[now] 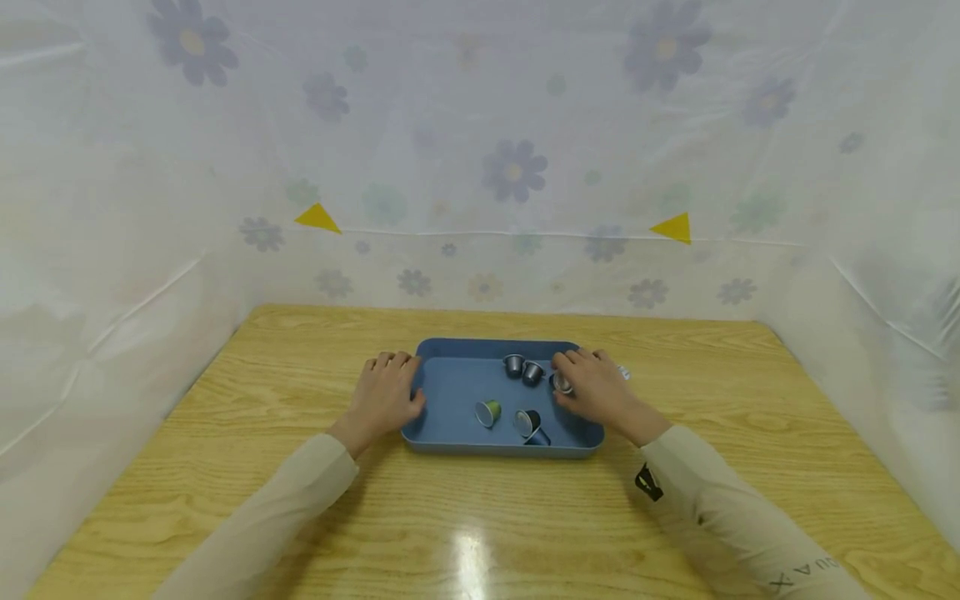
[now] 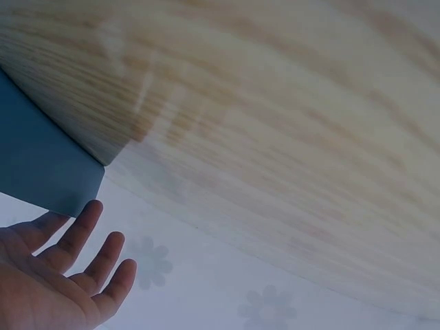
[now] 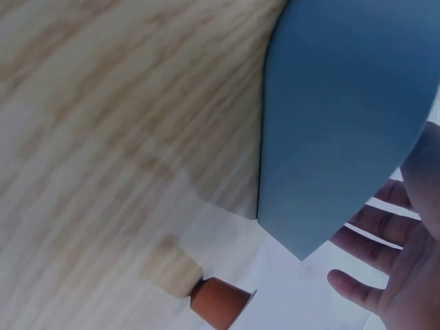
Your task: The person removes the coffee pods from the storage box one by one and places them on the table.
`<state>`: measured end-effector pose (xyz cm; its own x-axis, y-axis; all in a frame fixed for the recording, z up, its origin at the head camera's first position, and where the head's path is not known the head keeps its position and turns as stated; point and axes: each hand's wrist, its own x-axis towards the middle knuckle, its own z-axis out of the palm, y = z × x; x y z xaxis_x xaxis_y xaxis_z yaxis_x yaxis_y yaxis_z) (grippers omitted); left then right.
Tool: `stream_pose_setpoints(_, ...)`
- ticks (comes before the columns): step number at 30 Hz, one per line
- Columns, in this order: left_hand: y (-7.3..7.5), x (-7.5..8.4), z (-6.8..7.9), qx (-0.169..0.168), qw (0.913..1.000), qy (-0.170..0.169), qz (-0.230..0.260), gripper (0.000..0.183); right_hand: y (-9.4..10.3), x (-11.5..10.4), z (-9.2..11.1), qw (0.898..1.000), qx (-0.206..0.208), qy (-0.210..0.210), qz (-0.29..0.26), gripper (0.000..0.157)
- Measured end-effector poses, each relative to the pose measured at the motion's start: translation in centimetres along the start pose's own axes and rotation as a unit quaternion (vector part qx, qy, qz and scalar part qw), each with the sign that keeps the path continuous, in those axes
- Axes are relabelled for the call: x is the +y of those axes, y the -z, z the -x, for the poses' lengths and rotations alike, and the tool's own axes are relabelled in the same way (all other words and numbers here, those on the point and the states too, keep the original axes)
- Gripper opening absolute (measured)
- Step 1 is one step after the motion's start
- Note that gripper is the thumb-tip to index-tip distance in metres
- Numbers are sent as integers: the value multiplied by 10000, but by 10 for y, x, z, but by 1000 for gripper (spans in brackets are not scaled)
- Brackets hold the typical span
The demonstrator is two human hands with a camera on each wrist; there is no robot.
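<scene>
A blue tray lies on the table with several coffee capsules in it. My left hand is at the tray's left rim, fingers loosely spread; the left wrist view has fingertips right at the corner of the wall. My right hand reaches over the right rim, thumb and fingers spread around a silver-lidded capsule. Its fingers look loose in the right wrist view, partly hidden by the tray wall. Two dark capsules stand close by. Nearer me lie a green capsule, a black capsule and a blue capsule.
Outside the tray, an orange-brown capsule lies on the wooden table, just beyond its right side. A flowered white curtain surrounds the table's back and sides, with two yellow triangles on it.
</scene>
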<state>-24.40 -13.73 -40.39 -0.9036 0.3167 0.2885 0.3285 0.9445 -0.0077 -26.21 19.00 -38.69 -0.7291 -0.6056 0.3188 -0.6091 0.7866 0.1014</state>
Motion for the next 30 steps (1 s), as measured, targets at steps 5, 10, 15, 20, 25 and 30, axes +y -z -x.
stream_pose_setpoints(5, 0, -1, 0, 15, 10000, -15, -20, 45, 6, 3, 1, 10000, 46, 4, 80, 30)
stream_pose_setpoints(10, 0, -1, 0, -24, 10000, -23, -3, 46, 13, 7, 2, 9997, 165, 64, 155, 30)
stream_pose_setpoints(15, 2, 0, 0, -80, 10000, 22, 34, 46, 19, 10, 4, 9994, 264, 91, 200, 29)
stream_pose_setpoints(20, 3, 0, 0, -101, 9999, 47, 58, 46, 26, 13, 5, 9997, 197, -31, 161, 28)
stream_pose_setpoints(25, 2, 0, 0, -107, 9999, 55, 59, 45, 31, 17, 7, 9998, 115, -171, 3, 28)
stream_pose_setpoints(30, 1, 0, 0, -105, 9999, 43, 61, 45, 34, 24, 10, 9995, 279, -160, -13, 29)
